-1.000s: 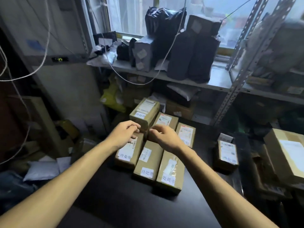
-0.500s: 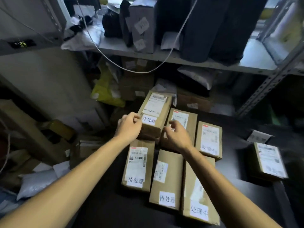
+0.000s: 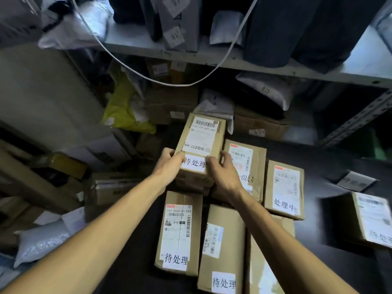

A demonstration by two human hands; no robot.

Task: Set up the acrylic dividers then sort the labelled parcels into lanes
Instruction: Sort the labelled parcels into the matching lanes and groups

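held parcel: a brown carton with a printed shipping label and a white tag reading 待处理 at its near end. it is at the far side of the group, with its near end over a lower carton. i cannot tell if it is lifted free or rests there.
hands: the left hand grips the near left corner and the right hand grips the near right corner. the 2 hands are apart, with the tag between them, and both are clamped on the held parcel.
neighbours: just beside the right hand lies the parcel with handwriting, and further right the 处理中 parcel. nearer to the person, the front left parcel and the front middle parcel lie side by side, both with the same tag as the held one.
counter: the dark counter carries the group. the far right parcel sits well apart.
dividers: no acrylic divider shows in view, and no lane is marked.
step: i judge that sorting by tag is in hand, while the lanes do not seem ready.
risk 1: the grip is only on the near end, so the far end may drop and push the lower carton or the parcel with handwriting out of line.
risk 2: without dividers, parcels with different tags lie close and may get mixed. the tags look alike and the light is dim.
risk 3: the white cable hangs below the shelf just behind, so a high lift could catch it.
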